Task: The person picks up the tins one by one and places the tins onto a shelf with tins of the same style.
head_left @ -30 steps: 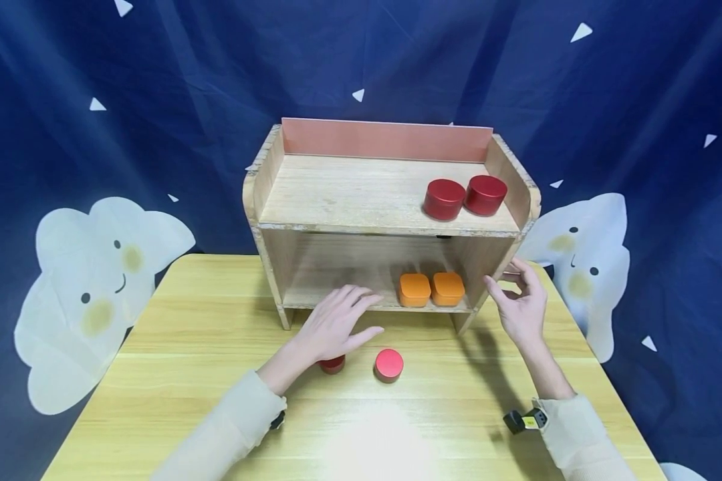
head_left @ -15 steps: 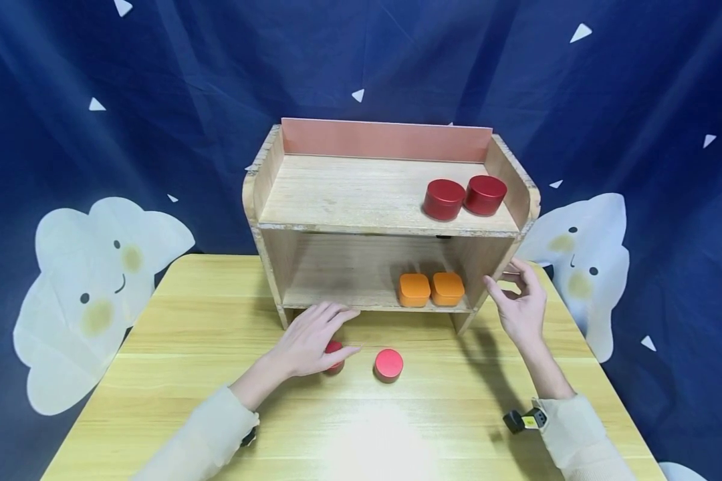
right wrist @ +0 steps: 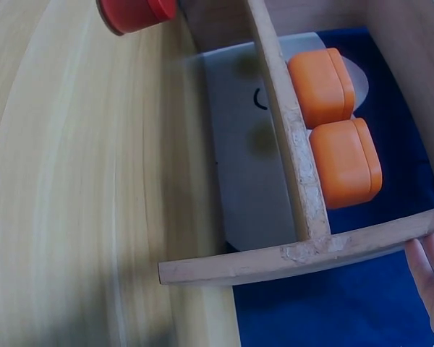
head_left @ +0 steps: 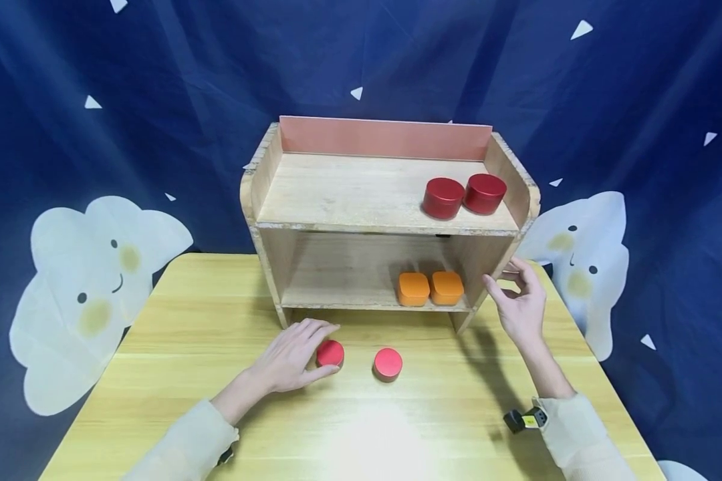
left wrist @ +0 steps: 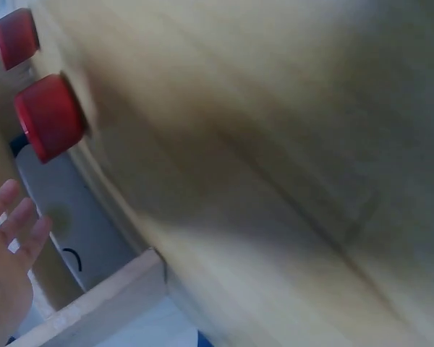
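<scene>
A small wooden shelf with two levels stands on the table. My right hand grips the front edge of its right side panel, thumb at the inner side and fingers around the outside, as the right wrist view shows. My left hand is over the table beside a round red tin, its fingers and thumb spread to either side. The left wrist view shows a gap between those fingers and the red tin. A second red tin stands to the right on the table.
Two dark red tins sit side by side at the right of the upper level. On the lower level, two orange square boxes stand near the right panel. A blue curtain with clouds hangs behind the wooden table.
The left hand has drawn back to the left and toward the person, down beside the left red tin, which is now more exposed. My right hand has stayed on the shelf panel.
</scene>
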